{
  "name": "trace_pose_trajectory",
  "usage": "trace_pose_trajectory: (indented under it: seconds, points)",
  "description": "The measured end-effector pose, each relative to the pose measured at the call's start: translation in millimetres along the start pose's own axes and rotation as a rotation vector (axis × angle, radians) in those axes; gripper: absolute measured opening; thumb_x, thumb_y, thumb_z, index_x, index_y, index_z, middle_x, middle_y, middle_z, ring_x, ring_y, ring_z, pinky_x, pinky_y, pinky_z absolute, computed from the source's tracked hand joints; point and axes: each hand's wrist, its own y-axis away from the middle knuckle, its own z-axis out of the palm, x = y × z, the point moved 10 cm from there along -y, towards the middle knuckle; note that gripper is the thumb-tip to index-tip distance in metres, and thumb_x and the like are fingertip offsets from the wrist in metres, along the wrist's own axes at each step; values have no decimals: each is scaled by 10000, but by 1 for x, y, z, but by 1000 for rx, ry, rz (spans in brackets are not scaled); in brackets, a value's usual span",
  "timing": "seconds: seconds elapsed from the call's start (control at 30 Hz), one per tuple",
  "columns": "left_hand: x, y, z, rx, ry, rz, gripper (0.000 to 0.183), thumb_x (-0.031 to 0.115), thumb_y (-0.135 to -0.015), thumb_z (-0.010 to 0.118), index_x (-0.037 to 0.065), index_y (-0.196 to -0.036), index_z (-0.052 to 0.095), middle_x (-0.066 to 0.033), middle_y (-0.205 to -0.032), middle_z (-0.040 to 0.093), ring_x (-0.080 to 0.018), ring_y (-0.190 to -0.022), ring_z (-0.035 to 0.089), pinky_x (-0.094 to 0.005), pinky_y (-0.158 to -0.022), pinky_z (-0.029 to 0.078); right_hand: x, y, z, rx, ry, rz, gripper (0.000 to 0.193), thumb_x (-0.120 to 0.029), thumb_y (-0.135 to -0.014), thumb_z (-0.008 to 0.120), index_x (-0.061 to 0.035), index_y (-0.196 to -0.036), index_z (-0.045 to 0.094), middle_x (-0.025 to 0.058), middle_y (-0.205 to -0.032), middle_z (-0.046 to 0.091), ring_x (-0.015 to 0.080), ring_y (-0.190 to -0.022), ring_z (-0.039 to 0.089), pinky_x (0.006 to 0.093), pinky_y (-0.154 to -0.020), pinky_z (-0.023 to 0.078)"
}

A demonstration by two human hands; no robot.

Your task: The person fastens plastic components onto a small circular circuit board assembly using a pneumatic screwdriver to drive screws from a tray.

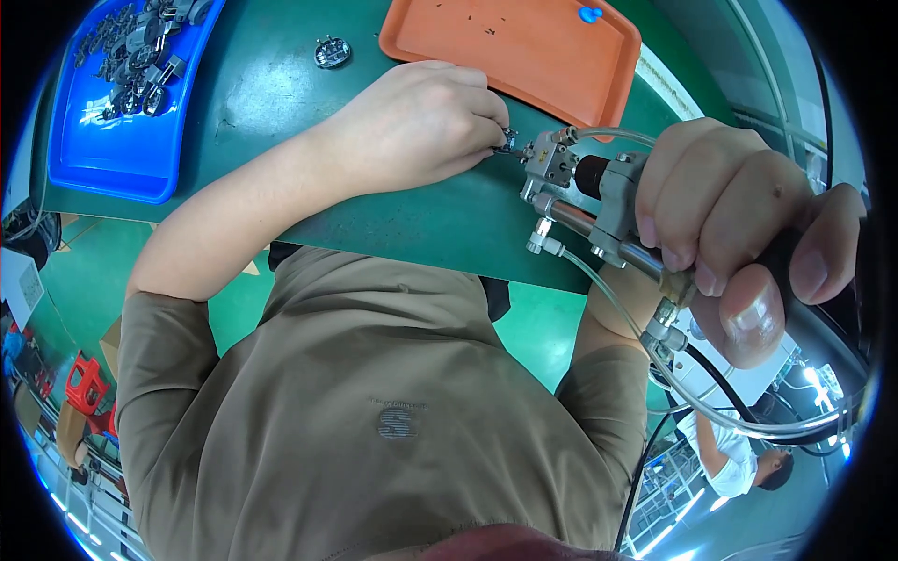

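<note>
My left hand [430,126] reaches over the green tabletop, its fingers pinched on a small dark part [508,142] with bright spots, mostly hidden behind the fingertips. My right hand [739,215] is wrapped round a hose-fed metal hand tool [599,201] with a silver block at its front and clear tubes joined to it. The tool's narrow tip points left, close to the small part; whether they touch I cannot tell. A round dark component [332,52] with shiny bits lies on the tabletop beyond my left forearm.
At the far left a blue tray [112,168] holds a pile of grey and black parts. An orange tray [552,70] at the back carries tiny dark bits and a blue knob-like piece [590,14]. Red stools [86,383] and another person [725,458] are farther off.
</note>
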Motion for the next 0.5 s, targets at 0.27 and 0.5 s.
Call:
trace_pose_trajectory:
  seconds: [0.27,0.5]
  points:
    - [-1,-3,-1,9,1,33,132,99,-794,756,35,-910,751,-25,-1030,712,-242,-910,647,-391,-797,552,5,-3,4,-22,-40,-42,297,-133,-993,646,-205,-1229,480,1,-775,564,134,-636,573,306,-581,495]
    - [3,3,-5,-24,-2,-1,113,129,-803,757,40,-871,739,-29,-1022,711,-254,-884,641,-410,-762,543,-3,-13,18,51,87,12,312,5,-892,658,-152,-1021,421,45,-714,545,192,-563,544,354,-518,460]
